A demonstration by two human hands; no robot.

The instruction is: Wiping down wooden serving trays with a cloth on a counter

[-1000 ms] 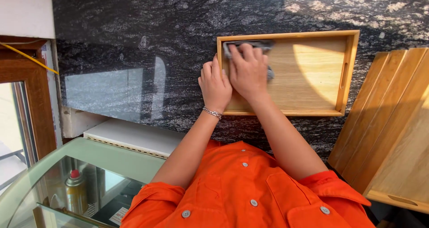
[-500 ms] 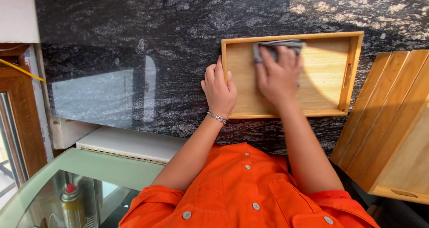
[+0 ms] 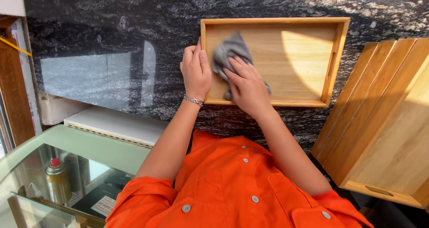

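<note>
A light wooden tray (image 3: pixel 333 58) with raised sides and a slot handle lies on a dark speckled stone counter (image 3: pixel 111 36). My right hand (image 3: pixel 246 87) presses a crumpled grey cloth (image 3: pixel 228 51) onto the tray's floor near its left end. My left hand (image 3: pixel 195 71), with a thin bracelet at the wrist, rests flat against the tray's left rim, fingers together. Both arms come out of orange sleeves.
Stacked wooden boards or trays (image 3: pixel 384 129) lean at the right. A white slab (image 3: pixel 120 125) lies under the counter's edge. A glass-topped table (image 3: pixel 49 165) at the lower left shows a spray can (image 3: pixel 57 179) beneath. A wooden frame (image 3: pixel 15 89) stands at the far left.
My right hand has slid the grey cloth from the tray's far edge down and leftward across its floor. My left hand has stayed at the tray's left rim.
</note>
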